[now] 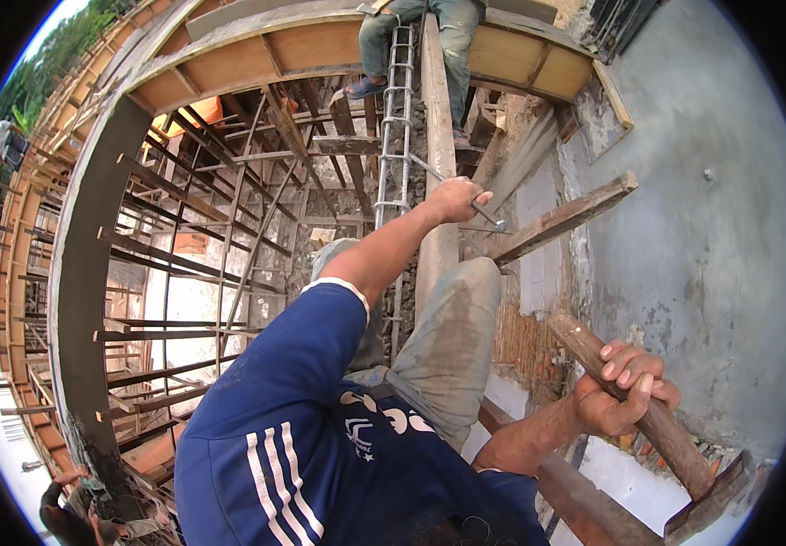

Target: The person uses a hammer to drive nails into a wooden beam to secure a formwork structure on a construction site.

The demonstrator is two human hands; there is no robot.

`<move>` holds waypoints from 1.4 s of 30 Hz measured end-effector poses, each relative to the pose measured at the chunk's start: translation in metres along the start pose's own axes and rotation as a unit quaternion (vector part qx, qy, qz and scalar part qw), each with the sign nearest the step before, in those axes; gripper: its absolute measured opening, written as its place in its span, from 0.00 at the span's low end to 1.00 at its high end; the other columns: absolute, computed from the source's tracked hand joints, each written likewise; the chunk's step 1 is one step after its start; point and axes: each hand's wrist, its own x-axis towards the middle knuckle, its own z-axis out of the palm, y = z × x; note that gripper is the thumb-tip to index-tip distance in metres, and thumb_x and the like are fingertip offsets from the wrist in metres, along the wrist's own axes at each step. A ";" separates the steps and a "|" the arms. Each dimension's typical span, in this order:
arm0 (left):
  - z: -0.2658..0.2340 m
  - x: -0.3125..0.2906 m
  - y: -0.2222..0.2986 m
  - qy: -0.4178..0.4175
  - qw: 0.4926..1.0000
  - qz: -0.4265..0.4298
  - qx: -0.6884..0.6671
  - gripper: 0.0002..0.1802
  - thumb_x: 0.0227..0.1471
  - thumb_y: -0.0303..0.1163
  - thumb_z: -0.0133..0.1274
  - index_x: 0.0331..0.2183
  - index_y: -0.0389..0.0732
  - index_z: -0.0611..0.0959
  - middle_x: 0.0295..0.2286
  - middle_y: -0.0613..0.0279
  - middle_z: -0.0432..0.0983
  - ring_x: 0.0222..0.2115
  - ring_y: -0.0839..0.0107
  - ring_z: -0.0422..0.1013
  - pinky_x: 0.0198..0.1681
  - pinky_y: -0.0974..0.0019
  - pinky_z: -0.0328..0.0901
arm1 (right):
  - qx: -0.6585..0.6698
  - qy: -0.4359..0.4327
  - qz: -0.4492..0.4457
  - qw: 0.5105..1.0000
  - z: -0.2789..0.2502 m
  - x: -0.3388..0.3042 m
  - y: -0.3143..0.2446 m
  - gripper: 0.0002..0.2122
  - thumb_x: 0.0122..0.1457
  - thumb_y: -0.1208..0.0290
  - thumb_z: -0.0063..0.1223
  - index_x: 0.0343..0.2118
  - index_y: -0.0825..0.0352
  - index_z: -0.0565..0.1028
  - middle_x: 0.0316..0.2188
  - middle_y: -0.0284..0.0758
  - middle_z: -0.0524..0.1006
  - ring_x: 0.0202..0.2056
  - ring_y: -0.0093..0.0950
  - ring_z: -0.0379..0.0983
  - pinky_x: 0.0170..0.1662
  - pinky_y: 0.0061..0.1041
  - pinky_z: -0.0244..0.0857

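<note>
My left hand (458, 199) is closed around a thin steel bar (490, 217) above a long wooden board (440, 100). One end of the bar, thickened like a knob, sticks out to the right of the hand; its other end slants toward a rebar cage (395, 136). Raised at the lower right, my right hand (625, 387) grips the thick wooden handle of a hammer (679, 446). The hammer's dark, rough head hangs at the lower end of the handle, its shape only partly clear. My bent knee (461, 300) rests beside the board.
Another person's legs (456, 55) straddle the board's far end. To the left, props and rebar (229, 209) stand over an open drop, bounded by a curved concrete beam (92, 246). A timber (566, 218) juts out near the grey wall (693, 200). More people (6, 144) appear farther left.
</note>
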 end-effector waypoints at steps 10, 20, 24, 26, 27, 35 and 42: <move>-0.037 -0.041 0.024 -0.155 0.985 0.066 0.019 0.30 0.59 0.52 0.44 0.19 0.38 0.82 0.21 0.46 0.77 0.27 0.44 0.74 0.32 0.48 0.69 | -0.062 0.001 0.356 0.932 -0.028 -0.124 0.081 0.05 0.54 0.79 0.47 0.28 0.68 0.63 0.17 0.35 0.66 0.16 0.24 0.64 0.22 0.28 0.67; -0.051 0.022 0.009 -0.189 0.979 0.075 0.006 0.28 0.60 0.50 0.46 0.20 0.38 0.82 0.20 0.45 0.75 0.25 0.42 0.71 0.30 0.47 0.65 | 0.007 0.086 0.528 0.845 -0.059 -0.117 0.133 0.05 0.55 0.77 0.48 0.31 0.64 0.63 0.18 0.32 0.65 0.16 0.24 0.63 0.20 0.30 0.65; -0.052 0.015 0.021 -0.202 0.976 0.085 -0.005 0.28 0.60 0.49 0.47 0.19 0.38 0.82 0.20 0.44 0.76 0.25 0.42 0.72 0.30 0.47 0.67 | 0.026 0.104 0.579 0.808 -0.075 -0.126 0.162 0.06 0.55 0.77 0.48 0.32 0.63 0.63 0.20 0.32 0.66 0.16 0.23 0.64 0.19 0.29 0.65; -0.046 0.014 0.018 -0.247 0.964 0.081 0.057 0.28 0.59 0.51 0.46 0.20 0.38 0.82 0.20 0.43 0.76 0.25 0.42 0.73 0.31 0.47 0.68 | 0.047 0.107 0.607 0.786 -0.085 -0.135 0.180 0.06 0.55 0.76 0.48 0.32 0.64 0.64 0.20 0.32 0.66 0.17 0.24 0.65 0.18 0.29 0.65; -0.043 0.017 0.015 -0.249 0.962 0.093 0.056 0.28 0.59 0.51 0.46 0.20 0.39 0.82 0.20 0.43 0.76 0.26 0.42 0.73 0.31 0.47 0.68 | 0.053 0.103 0.618 0.778 -0.087 -0.137 0.185 0.06 0.55 0.76 0.48 0.32 0.63 0.64 0.20 0.32 0.66 0.17 0.24 0.65 0.18 0.29 0.65; -0.029 0.036 0.024 -0.289 0.944 0.139 0.078 0.30 0.59 0.52 0.45 0.18 0.39 0.81 0.19 0.44 0.75 0.25 0.42 0.73 0.30 0.47 0.68 | 0.063 0.099 0.638 0.761 -0.097 -0.140 0.191 0.05 0.57 0.72 0.50 0.32 0.61 0.66 0.20 0.27 0.66 0.19 0.21 0.64 0.22 0.26 0.64; -0.069 -0.061 0.089 -0.120 0.955 0.266 -0.057 0.26 0.56 0.45 0.51 0.13 0.40 0.73 0.12 0.55 0.69 0.17 0.49 0.68 0.21 0.51 0.63 | 0.076 0.101 0.645 0.753 -0.097 -0.143 0.196 0.05 0.56 0.73 0.50 0.31 0.62 0.66 0.20 0.28 0.67 0.19 0.21 0.64 0.21 0.26 0.65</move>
